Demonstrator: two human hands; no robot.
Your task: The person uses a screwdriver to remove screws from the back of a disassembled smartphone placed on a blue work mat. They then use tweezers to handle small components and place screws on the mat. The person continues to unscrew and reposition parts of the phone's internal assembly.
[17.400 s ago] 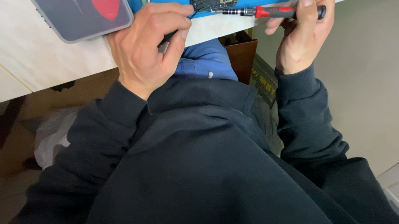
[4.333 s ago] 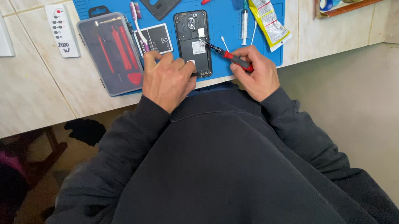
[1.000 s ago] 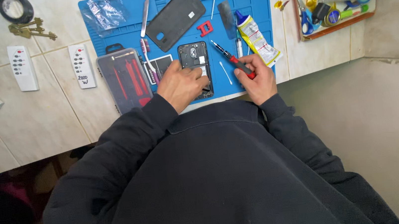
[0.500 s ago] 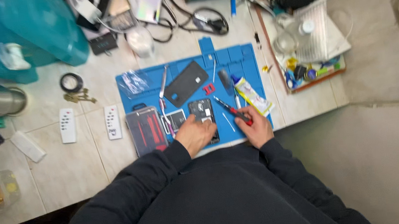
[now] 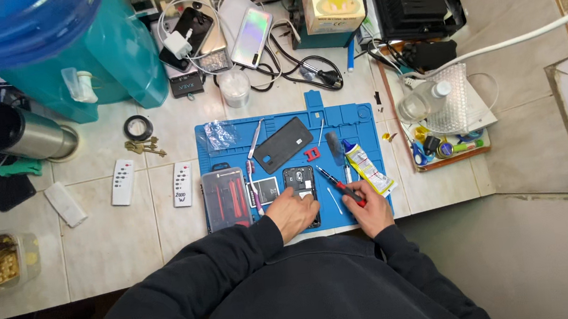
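Back cover (image 5: pixel 283 144) already off, lying apart; left hand (image 5: pixel 293 212) presses opened phone (image 5: pixel 300 182), right hand (image 5: pixel 371 206) pinches red screwdriver (image 5: pixel 336 183); disassembly midway

Even, soft light covers the tiled surface (image 5: pixel 115 243) with faint shadows. The view is sharp at centre; edges bow outward. The lower left looks dim, perhaps underexposed. The steel flask (image 5: pixel 21 132) carries slight glare.

Both hands forward, close together, arms in dark sleeves.
The left hand (image 5: pixel 293 212) lies palm-down with fingers spread and curled; the right hand (image 5: pixel 370 208) is closed in a pinching grip, knuckles up, wrist bent slightly inward.
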